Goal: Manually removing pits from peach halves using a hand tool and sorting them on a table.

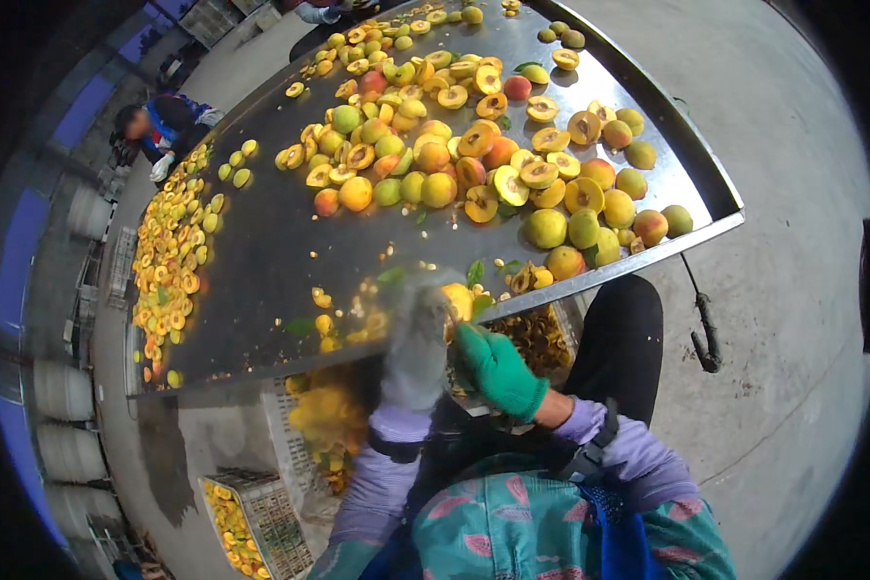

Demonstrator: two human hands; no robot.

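My left hand [418, 333], in a pale grey glove smeared by motion, is at the near edge of the metal table. A yellow peach [458, 302] shows at its fingers, which seem to hold it. Close against it on the right, my right hand [501, 371] wears a green glove. Its fingers are closed, and what they grip is hidden. Beyond my hands a heap of whole and halved peaches [435, 188] covers much of the table [271, 261]. Several cut halves show brown pit hollows. Small pale bits and green leaves lie near my hands.
Below the table edge stand a crate of brownish pieces [534, 340] and a crate of yellow fruit [275, 517]. Another person [164, 126] works at the far left beside a pile of halves [169, 256]. A dark hook [708, 333] hangs off the table's right side.
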